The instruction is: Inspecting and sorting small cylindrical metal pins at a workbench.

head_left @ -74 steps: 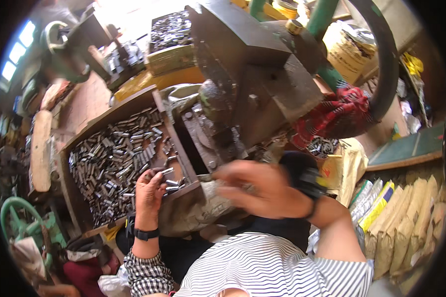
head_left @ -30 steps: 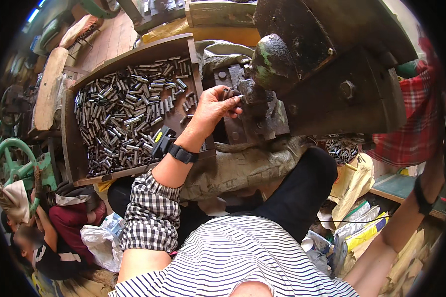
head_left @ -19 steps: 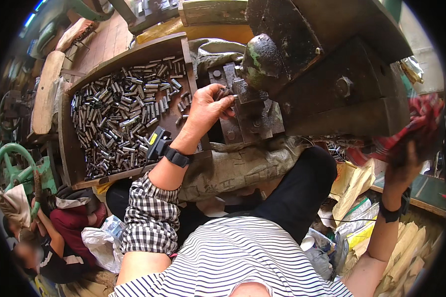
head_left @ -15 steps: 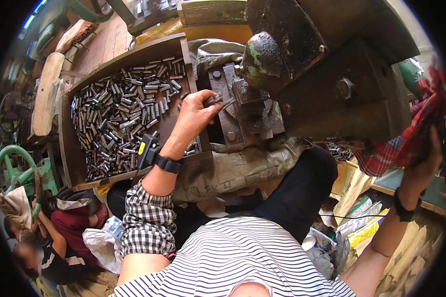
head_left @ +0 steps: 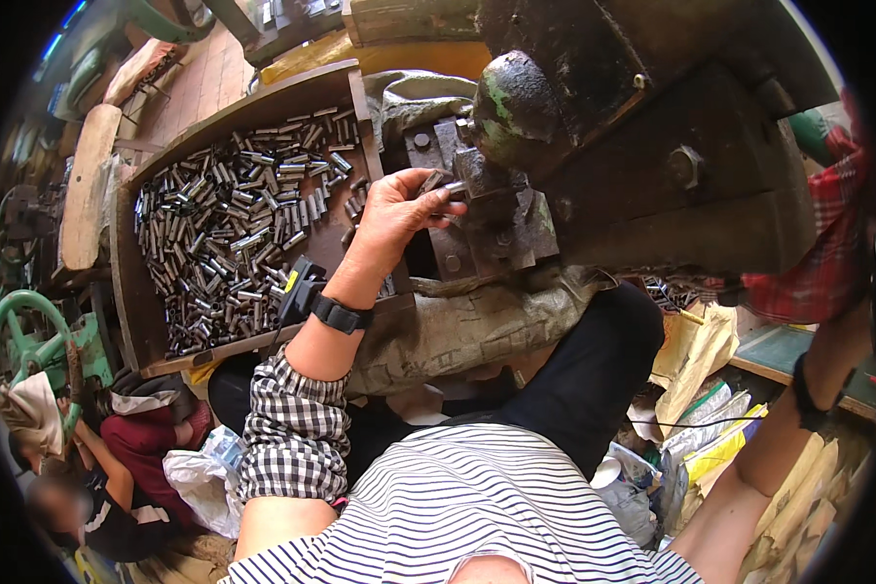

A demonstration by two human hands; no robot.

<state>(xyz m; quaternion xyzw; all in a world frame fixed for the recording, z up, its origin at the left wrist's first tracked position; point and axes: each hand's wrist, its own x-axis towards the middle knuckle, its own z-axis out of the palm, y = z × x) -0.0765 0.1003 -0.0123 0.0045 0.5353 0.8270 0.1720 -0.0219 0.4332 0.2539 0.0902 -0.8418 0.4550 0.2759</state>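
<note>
- Metal piece (head_left: 455, 188), small and cylindrical, lies on the dark bed of the heavy press (head_left: 652, 127), under its rounded ram.
- Beside the press, a wooden tray (head_left: 127, 292) holds a heap of similar metal cylinders (head_left: 234, 243) in a cluttered workshop.
- Left hand (head_left: 399, 209) has its fingers (head_left: 436, 185) pinching the piece.
- Right hand (head_left: 852, 243) is raised at the edge, grasping a red checked cloth (head_left: 818, 263).

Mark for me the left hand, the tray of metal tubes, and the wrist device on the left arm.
left hand (head_left: 391, 209), head view, on the back of the hand.
tray of metal tubes (head_left: 125, 292), head view, on its wooden left wall.
wrist device (head_left: 341, 314), head view, on the black strap.
</note>
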